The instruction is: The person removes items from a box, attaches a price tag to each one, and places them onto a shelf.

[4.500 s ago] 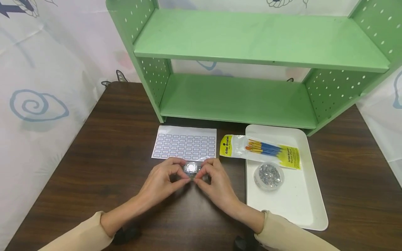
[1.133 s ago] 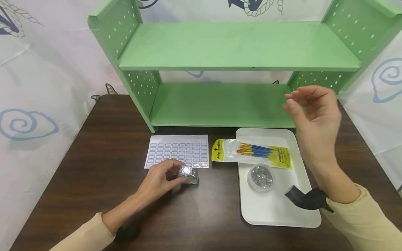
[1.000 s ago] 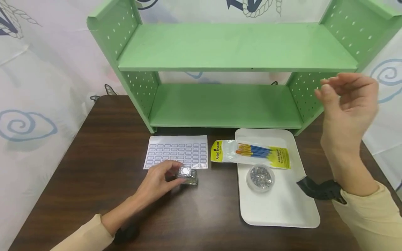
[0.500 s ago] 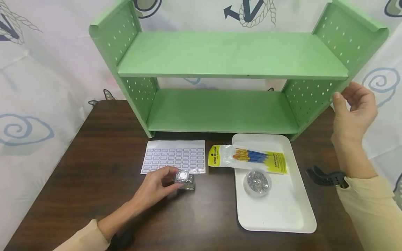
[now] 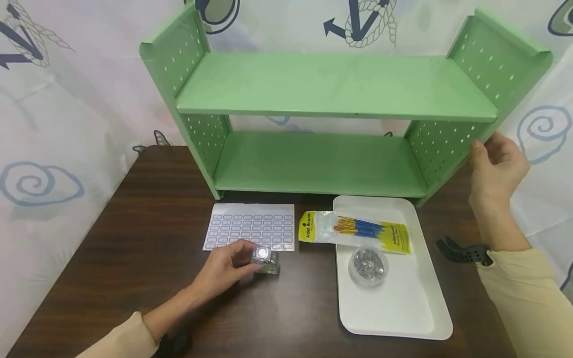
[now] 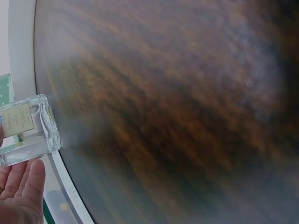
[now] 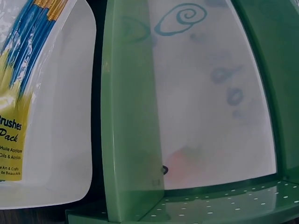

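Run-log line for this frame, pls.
left hand: holds bottle | right hand: at right side of shelf, contact unclear | tray: tub inside, brushes across left rim | sheet: beyond bottle

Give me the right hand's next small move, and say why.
Probably close the right hand gently on the green right side panel: its thumb is at the panel's edge, though contact is unclear, and the left hand holds the glass bottle, which seems to need no second hand.
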A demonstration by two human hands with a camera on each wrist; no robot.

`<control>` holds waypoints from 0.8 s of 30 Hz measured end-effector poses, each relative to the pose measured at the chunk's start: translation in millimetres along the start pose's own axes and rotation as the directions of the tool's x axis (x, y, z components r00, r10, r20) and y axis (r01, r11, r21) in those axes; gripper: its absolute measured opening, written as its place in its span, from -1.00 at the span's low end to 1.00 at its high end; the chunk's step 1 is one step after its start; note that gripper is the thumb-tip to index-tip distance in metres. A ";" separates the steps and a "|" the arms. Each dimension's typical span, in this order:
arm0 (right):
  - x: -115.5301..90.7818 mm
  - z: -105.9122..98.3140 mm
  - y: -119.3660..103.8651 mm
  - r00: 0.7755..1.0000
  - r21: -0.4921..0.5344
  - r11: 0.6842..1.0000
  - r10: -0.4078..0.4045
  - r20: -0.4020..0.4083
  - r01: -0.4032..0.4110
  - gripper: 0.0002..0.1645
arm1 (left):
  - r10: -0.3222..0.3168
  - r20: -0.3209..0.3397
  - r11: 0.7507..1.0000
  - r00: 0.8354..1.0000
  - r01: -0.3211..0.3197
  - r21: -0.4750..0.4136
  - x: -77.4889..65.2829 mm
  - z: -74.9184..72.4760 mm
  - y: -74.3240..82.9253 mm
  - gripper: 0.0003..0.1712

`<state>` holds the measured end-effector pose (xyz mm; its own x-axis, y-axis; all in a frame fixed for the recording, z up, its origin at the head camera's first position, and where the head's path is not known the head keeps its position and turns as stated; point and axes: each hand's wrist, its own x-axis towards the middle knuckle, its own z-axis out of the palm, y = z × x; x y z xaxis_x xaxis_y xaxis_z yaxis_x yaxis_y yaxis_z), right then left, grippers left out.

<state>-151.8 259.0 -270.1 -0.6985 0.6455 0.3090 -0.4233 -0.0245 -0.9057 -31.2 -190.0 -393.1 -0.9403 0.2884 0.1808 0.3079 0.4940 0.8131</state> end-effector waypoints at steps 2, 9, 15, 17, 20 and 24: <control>0.4 -1.7 1.3 1.000 -0.012 1.000 -0.003 0.001 0.003 -0.77 | -0.017 0.011 0.999 1.000 0.018 -0.032 -0.6 0.5 0.1 -0.67; -1.1 -4.0 5.4 0.997 -0.119 0.991 -0.063 0.035 0.067 -0.77 | -0.012 0.036 0.996 0.999 0.015 -0.088 -0.7 -1.0 5.2 -0.69; -1.2 -5.0 2.7 0.996 -0.156 0.984 -0.077 0.048 0.084 -0.76 | 0.024 0.028 0.986 0.999 -0.019 -0.167 17.4 -11.8 31.6 -0.71; -0.9 -5.3 1.9 0.996 -0.159 0.984 -0.075 0.045 0.081 -0.76 | 0.036 0.029 0.981 0.999 -0.030 -0.191 26.8 -16.7 44.8 -0.69; 0.4 -5.3 2.1 0.996 -0.167 0.982 -0.082 0.037 0.087 -0.77 | 0.073 0.020 0.980 0.997 -0.068 -0.186 42.5 -24.2 66.2 -0.67; 1.7 -4.3 3.9 0.996 -0.150 0.984 -0.087 0.035 0.092 -0.78 | 0.112 0.018 0.981 0.994 -0.108 -0.159 66.5 -34.5 98.1 -0.65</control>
<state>-152.1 263.3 -274.4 -0.6788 0.6177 0.3970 -0.3942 0.1495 -0.9068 -68.6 -150.6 -282.2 -0.8972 0.3565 0.2607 0.3802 0.3229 0.8667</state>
